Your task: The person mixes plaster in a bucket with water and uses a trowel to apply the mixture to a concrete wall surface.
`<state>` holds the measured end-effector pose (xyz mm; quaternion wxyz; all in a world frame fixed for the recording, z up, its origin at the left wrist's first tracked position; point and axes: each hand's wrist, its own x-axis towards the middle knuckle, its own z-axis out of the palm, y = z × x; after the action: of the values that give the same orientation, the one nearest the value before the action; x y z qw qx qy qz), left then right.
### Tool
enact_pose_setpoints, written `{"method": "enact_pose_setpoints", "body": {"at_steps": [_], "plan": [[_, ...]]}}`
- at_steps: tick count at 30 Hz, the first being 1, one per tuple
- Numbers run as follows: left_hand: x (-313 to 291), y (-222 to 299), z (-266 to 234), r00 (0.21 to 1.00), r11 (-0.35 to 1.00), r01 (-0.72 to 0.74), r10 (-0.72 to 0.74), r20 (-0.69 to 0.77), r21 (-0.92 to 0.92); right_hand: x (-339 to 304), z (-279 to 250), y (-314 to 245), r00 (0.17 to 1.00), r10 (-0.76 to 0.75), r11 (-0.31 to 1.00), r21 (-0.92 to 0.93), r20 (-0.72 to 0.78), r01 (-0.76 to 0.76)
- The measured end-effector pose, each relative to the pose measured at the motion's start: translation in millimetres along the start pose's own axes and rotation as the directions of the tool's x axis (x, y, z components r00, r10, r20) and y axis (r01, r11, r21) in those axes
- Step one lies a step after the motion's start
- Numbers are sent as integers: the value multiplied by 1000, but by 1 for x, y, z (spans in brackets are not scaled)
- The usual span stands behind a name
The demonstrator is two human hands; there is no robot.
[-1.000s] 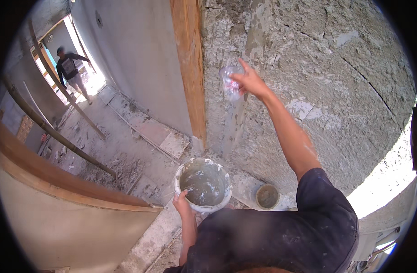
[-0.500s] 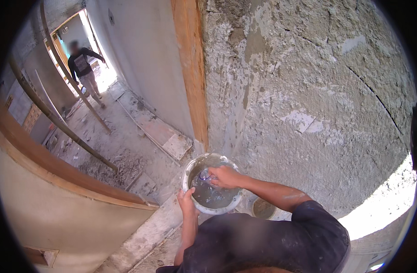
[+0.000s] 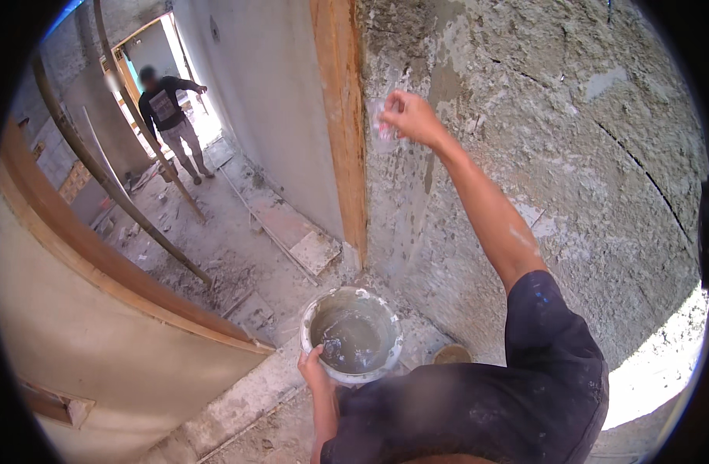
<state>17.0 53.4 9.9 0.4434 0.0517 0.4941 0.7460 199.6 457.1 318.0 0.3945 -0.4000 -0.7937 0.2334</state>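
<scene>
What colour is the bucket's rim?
The bucket's rim is whitish with grey smears, in the head view.

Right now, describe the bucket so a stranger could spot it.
Find the rough grey wall, then the upright wooden board at its left edge. Below that board's foot, the left hand grips a round, pale-rimmed bucket holding grey, wet-looking contents. It looks wider than the partly hidden round container to its right.

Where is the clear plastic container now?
In the head view, the clear plastic container is at upper centre, in the right hand, before the rough wall, just right of the wooden post.
</scene>
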Motion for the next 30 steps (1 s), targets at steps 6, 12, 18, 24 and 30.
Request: {"method": "enact_pose_setpoints", "body": {"at_steps": [6,12,18,24,30], "plan": [[-15,17,8,999,1000,21,-21,30,-7,-276,164,15,682,-66,997,80,729,12],[-27,12,-17,986,995,53,-65,151,81,-380,233,17,700,224,975,-143,679,-173],[-62,13,-68,992,990,124,-124,7,-59,-372,191,7,565,109,855,213,818,-474],[-104,10,-115,981,998,59,-58,-184,0,-175,87,58,842,429,880,59,326,-471],[-134,15,-127,934,998,-58,55,-353,4,-111,30,26,940,334,934,111,68,-340]]}}
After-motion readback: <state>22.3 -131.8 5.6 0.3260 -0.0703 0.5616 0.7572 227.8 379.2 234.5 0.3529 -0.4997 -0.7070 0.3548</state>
